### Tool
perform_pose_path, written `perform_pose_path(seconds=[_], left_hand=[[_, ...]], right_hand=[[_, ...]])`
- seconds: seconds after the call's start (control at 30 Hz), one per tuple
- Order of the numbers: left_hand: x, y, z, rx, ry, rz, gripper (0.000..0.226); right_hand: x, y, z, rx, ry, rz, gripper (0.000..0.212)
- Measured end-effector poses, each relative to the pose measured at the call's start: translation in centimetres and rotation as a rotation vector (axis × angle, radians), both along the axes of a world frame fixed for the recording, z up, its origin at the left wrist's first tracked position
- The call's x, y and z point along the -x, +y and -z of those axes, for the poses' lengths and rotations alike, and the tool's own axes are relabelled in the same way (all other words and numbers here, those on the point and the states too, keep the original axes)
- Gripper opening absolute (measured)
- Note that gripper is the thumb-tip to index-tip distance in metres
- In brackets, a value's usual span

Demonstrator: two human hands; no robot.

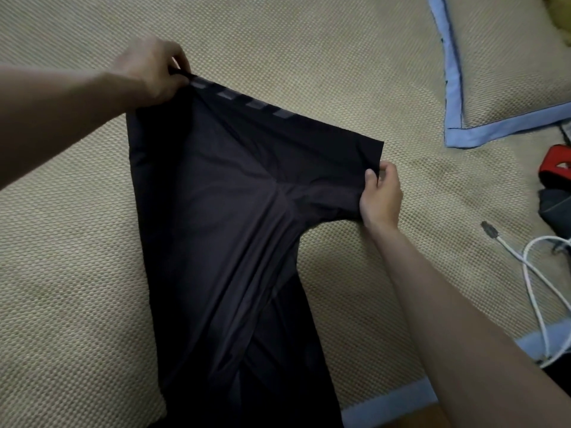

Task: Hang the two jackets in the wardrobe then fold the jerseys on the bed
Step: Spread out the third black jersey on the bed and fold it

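Black jersey (222, 217) sits centre frame, held stretched between both hands above the bed (77, 273); its lower part trails down to the bottom edge of the frame and lies against the woven tan mat. A row of grey blocks runs along the jersey's top edge. Fabric bunches into diagonal creases toward the right-hand corner.

Left hand (151, 71), upper left of frame, grip pinching the top corner of the jersey, fingers curled over the edge. Right hand (381, 196), right of centre, grip pinching the other corner, thumb on top of the cloth, fingers folded under it. Both forearms bare, coming in from the left edge and the lower right corner.

Around it: pillow (506, 72) in the upper right, same tan weave with a blue border, well apart from the jersey. Below the pillow at the right edge, a red object (554, 163), partly cut off by the frame, cannot tell what it is. Just under that, a dark object (556, 208), also cut off. White cable (533, 288) loops at the right edge, with a dark plug end (489, 230) lying on the mat near the right forearm. Blue trim of the mat (389, 403) shows along the bottom right, a strip of brown floor (401, 420) below it.

Nothing lies between the hands and the jersey; the right forearm covers part of the mat's edge at lower right.
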State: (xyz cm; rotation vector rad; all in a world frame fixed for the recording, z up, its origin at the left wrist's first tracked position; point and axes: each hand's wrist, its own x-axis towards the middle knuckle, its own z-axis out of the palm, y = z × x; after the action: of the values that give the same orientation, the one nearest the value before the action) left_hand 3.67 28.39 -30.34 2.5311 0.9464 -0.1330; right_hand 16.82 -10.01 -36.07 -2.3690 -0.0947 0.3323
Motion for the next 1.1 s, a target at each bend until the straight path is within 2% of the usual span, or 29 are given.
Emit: perform_pose_path(seconds=[0.13,0.27,0.5,0.63,0.8,0.9,1.0,1.07,1.1], left_hand=[[1.3,-1.8,-0.3,-0.176,-0.023,0.054,0.037],[4.1,-6.3,-0.8,-0.323,-0.104,0.188,0.031],[14.2,-18.0,1.0,0.034,-0.126,0.461,0.019],[22.4,-25.0,1.2,0.282,-0.155,0.323,0.013],[31.5,-30.6,1.7,0.525,0.088,0.191,0.03],[34.2,-32.9,1.2,0.52,0.224,0.221,0.042],[35.5,-34.9,-0.1,0.43,0.349,0.306,0.045],[36.0,-36.3,-1.4,0.338,0.34,0.311,0.041],[36.1,-37.2,-2.2,0.278,0.305,0.311,0.042]], right_hand=[[0.2,-0.7,-0.8,0.119,0.025,0.028,0.035],[2.3,-2.2,-2.0,0.246,0.001,-0.02,0.05],[12.5,-7.1,-2.5,0.333,0.024,-0.164,0.056],[18.1,-9.5,-3.0,0.278,0.18,-0.314,0.057],[25.5,-12.3,-4.5,0.129,0.28,-0.268,0.048],[28.9,-15.0,-5.4,0.159,0.324,-0.22,0.051],[30.9,-18.0,-5.4,0.224,0.382,-0.192,0.06],[32.3,-19.4,-5.7,0.223,0.37,-0.198,0.063],[32.9,-20.0,-5.7,0.199,0.301,-0.209,0.06]])
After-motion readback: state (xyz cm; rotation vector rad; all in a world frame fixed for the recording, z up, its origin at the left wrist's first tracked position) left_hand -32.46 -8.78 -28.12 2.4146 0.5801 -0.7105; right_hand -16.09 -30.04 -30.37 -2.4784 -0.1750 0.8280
